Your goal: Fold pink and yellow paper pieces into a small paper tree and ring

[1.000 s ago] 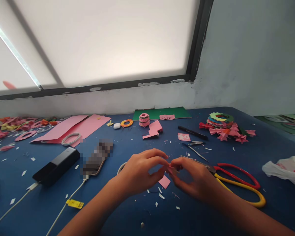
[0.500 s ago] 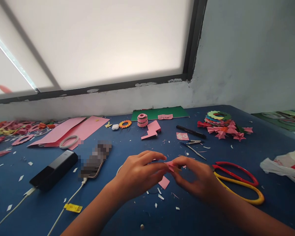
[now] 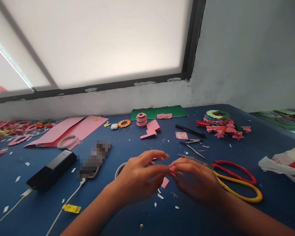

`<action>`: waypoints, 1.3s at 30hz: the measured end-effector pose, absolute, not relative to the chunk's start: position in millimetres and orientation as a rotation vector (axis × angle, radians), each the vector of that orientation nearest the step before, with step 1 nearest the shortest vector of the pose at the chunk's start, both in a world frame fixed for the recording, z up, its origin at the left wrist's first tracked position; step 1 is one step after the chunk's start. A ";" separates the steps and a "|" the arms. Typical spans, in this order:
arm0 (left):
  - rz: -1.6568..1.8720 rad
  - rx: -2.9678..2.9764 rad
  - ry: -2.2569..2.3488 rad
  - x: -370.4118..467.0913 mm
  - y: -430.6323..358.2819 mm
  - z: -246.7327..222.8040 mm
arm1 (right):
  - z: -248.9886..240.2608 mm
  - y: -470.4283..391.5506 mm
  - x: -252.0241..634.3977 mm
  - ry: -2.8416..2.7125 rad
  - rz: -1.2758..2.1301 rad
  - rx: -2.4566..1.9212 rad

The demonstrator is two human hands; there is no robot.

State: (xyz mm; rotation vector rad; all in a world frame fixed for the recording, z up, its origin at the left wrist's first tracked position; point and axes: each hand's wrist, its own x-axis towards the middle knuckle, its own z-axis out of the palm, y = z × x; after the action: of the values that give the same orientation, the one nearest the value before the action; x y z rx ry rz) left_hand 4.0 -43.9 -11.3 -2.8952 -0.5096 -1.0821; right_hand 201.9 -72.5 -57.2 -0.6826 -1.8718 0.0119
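Observation:
Both hands meet over the blue table, pinching one small piece of folded pink paper (image 3: 172,169) between their fingertips. My left hand (image 3: 140,173) holds its left side, with the index finger raised off it. My right hand (image 3: 198,180) grips its right side, the fingers curled over and partly hiding it. Just below the fingertips lies a pink paper square (image 3: 165,183). Scissors with red and yellow handles (image 3: 245,193) rest beside my right hand, their blades partly behind it.
A phone (image 3: 94,160), a black power bank (image 3: 51,170) and cables lie left. Pink sheets (image 3: 88,127), a tape ring (image 3: 67,141) and a pink ringed stack (image 3: 141,120) stand behind. Right are a black pen (image 3: 190,130), a compass (image 3: 194,149), folded paper stars (image 3: 221,131) and a plastic bag (image 3: 287,164).
My right hand's fingers have closed further over the pink paper, and the scissors' blades now show above that hand. My left index finger has lifted a little. The view has shifted slightly.

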 end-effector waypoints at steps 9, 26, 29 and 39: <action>-1.474 -3.073 -0.440 15.2 -54.0 -19.6 | -54.6 -77.2 197.9 -1.851 0.007 -0.666; -1.935 -3.239 -1.922 28.9 -66.6 -16.1 | -51.5 -81.2 198.9 -1.777 0.128 -0.791; -1.866 -3.235 -1.823 30.4 -66.8 -13.9 | -49.6 -81.9 197.7 -1.735 0.212 -0.861; -1.748 -3.054 -1.130 27.0 -60.7 -24.3 | -44.8 -83.5 195.4 -1.660 0.484 -0.919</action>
State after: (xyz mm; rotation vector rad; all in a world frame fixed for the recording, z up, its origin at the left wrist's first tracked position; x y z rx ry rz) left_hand 27.0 -60.7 -24.3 -3.0544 -1.1301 -1.7479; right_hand 195.4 -83.5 -44.8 -0.9191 -1.6599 0.4843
